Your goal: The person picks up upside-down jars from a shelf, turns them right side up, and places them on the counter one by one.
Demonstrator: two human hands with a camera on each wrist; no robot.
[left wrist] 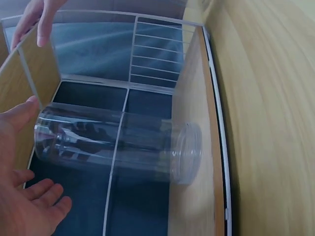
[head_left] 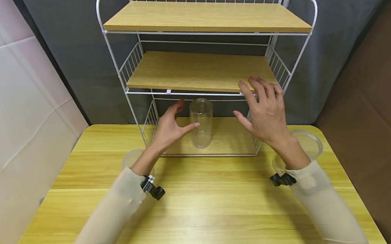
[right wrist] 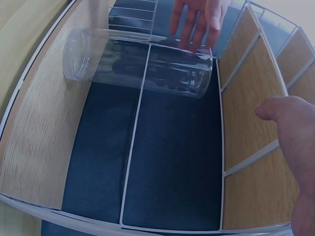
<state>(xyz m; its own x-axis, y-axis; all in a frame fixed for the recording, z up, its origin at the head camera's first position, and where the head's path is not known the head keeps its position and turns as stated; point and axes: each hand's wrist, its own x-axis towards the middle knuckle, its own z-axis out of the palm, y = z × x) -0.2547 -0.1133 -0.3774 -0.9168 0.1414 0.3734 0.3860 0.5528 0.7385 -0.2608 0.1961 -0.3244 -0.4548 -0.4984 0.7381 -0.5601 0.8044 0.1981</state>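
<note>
A clear cylindrical jar (head_left: pixel 200 126) stands upright on the bottom board of a white wire rack. In the left wrist view, the ringed, collar-like end of the jar (left wrist: pixel 118 145) rests on the board. My left hand (head_left: pixel 171 129) is at the jar's left side, thumb and fingers spread apart; whether the thumb touches the glass-like wall cannot be told. Higher and to the right, my right hand (head_left: pixel 266 112) hovers by the front edge of the middle shelf (head_left: pixel 203 72), fingers spread, holding nothing. The right wrist view shows the jar (right wrist: pixel 142 61) apart from that hand's thumb (right wrist: pixel 270 108).
The three-tier rack has a top wooden board (head_left: pixel 208 16) and wire sides. Clear round lid-like discs lie on the table, one (head_left: pixel 131 157) beside the left wrist and others (head_left: pixel 309 142) behind the right wrist. A dark cloth (head_left: pixel 67 29) hangs behind the rack.
</note>
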